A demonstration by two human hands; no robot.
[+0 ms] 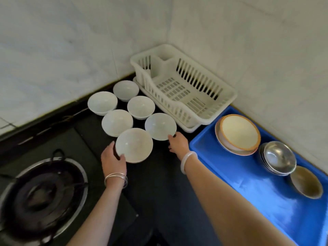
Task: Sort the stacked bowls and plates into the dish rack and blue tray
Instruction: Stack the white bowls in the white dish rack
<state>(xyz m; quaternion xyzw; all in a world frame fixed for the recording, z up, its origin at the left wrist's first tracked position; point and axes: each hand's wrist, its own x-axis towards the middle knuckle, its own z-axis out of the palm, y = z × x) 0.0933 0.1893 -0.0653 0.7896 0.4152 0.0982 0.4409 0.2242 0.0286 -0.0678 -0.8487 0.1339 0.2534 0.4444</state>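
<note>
On the dark counter left of the dish rack (168,102), risks tipping or knocking the crowded neighbours: grips two bowls by one edge each, so either could swing or slip on lifting. Curls the left hand (113,159) round the left rim of the nearest bowl (134,145); pinches the near rim of the right bowl (160,126) with the right hand (178,143), both bowls lying beyond the fingers.

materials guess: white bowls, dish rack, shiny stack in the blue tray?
white bowls: likely glazed ceramic or porcelain, smooth glossy white with soft highlights; melamine not ruled out.
dish rack: moulded plastic, matte cream, slotted walls.
shiny stack: metal, probably stainless steel, mirror-like grey reflections.
blue tray: plastic by its look, glossy, with broad glare.
</note>
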